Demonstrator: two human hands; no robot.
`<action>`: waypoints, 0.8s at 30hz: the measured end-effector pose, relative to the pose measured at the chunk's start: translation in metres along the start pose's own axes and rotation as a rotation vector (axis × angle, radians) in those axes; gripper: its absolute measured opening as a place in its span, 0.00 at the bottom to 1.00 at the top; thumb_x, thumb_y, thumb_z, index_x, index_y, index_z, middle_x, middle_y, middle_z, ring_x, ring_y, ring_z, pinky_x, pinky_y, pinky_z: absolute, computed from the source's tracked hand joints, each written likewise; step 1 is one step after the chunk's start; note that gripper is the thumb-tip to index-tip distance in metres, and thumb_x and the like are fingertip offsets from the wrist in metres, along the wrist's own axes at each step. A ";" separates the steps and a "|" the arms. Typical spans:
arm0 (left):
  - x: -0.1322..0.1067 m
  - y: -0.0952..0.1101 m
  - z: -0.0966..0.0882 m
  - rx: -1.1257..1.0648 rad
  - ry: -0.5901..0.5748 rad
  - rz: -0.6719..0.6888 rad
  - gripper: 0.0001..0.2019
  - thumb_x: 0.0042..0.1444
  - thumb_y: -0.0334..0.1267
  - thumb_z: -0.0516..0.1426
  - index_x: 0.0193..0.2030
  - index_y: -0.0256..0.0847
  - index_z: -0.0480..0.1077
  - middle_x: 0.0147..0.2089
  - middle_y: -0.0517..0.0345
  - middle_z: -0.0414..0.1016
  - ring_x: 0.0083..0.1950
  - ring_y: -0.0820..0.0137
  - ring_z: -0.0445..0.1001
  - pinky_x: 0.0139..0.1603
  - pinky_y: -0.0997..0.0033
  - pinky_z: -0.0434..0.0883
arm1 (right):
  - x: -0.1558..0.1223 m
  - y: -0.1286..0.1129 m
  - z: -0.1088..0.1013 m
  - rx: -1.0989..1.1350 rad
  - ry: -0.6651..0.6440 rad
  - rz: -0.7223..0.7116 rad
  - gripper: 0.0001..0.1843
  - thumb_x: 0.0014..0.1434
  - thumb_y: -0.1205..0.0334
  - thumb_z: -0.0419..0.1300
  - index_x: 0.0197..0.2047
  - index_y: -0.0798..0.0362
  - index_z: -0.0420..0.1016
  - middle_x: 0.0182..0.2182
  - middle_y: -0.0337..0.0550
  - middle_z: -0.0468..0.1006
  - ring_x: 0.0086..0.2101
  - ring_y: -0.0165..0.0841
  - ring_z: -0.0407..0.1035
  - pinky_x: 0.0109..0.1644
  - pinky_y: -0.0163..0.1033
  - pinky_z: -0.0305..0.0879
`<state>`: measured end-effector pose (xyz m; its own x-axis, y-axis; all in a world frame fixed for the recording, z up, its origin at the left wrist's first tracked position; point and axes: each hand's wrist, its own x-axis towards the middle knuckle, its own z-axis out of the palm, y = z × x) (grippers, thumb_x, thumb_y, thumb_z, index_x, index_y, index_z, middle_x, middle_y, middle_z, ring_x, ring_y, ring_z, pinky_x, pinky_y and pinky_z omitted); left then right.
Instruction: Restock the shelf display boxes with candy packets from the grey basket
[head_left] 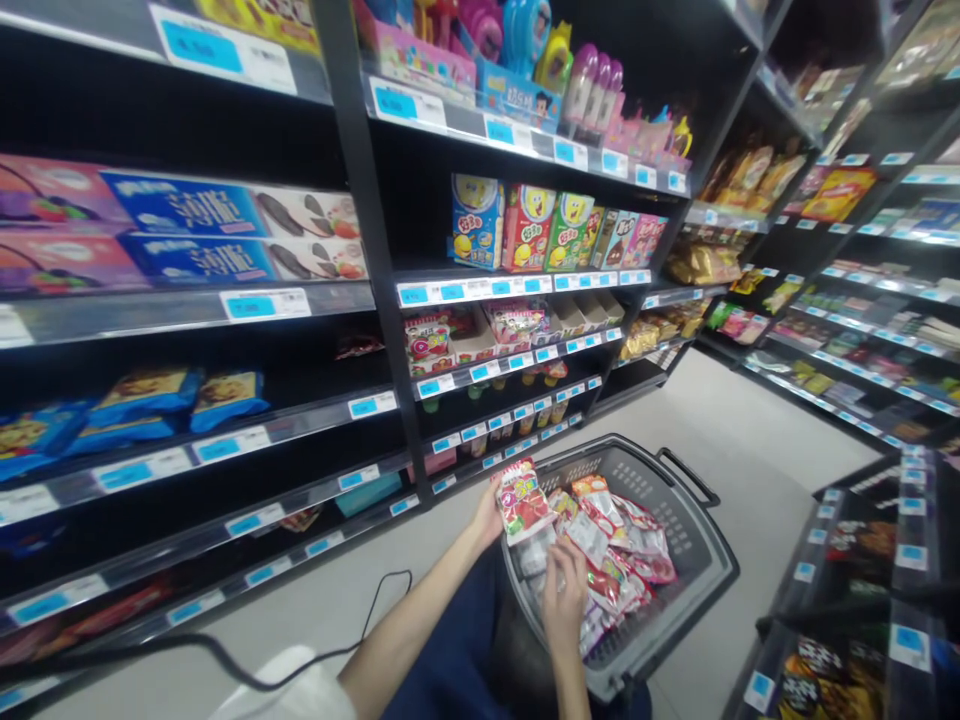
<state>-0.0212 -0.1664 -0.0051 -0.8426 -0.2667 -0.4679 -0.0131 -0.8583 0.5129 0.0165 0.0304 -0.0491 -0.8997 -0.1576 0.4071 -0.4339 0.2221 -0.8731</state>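
Observation:
My left hand is closed on a red and white snack packet, held upright at the near left rim of a grey shopping basket. My right hand reaches down into the basket, its fingers resting on a pile of several red and white snack packets. I cannot see whether it grips one.
Black shelves of boxed and bagged snacks with blue price tags run along the left. More shelving stands on the right and at the near right. A pale floor aisle leads ahead. A black cable lies across the floor by my left arm.

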 end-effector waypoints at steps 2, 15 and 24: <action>-0.004 0.000 0.000 0.009 -0.009 0.001 0.14 0.71 0.44 0.55 0.48 0.33 0.74 0.41 0.45 0.84 0.48 0.59 0.85 0.59 0.57 0.79 | 0.001 0.002 0.006 0.051 -0.057 0.098 0.23 0.70 0.44 0.60 0.59 0.51 0.74 0.47 0.53 0.79 0.47 0.44 0.78 0.51 0.50 0.78; -0.012 -0.002 0.002 0.069 -0.027 0.003 0.09 0.66 0.37 0.62 0.43 0.30 0.76 0.39 0.43 0.84 0.39 0.61 0.85 0.55 0.61 0.80 | 0.007 -0.016 0.008 0.283 -0.091 0.393 0.47 0.56 0.44 0.68 0.67 0.58 0.51 0.32 0.44 0.80 0.34 0.40 0.78 0.43 0.44 0.76; -0.015 -0.003 0.004 0.033 0.036 -0.021 0.11 0.68 0.39 0.61 0.43 0.31 0.76 0.40 0.44 0.84 0.44 0.60 0.85 0.58 0.59 0.79 | 0.003 -0.015 0.009 0.253 -0.087 0.403 0.35 0.55 0.50 0.68 0.59 0.53 0.57 0.30 0.37 0.76 0.31 0.37 0.75 0.40 0.41 0.72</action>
<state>-0.0103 -0.1581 0.0034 -0.8218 -0.2649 -0.5046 -0.0493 -0.8490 0.5260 0.0207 0.0175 -0.0370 -0.9819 -0.1893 0.0081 -0.0165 0.0429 -0.9989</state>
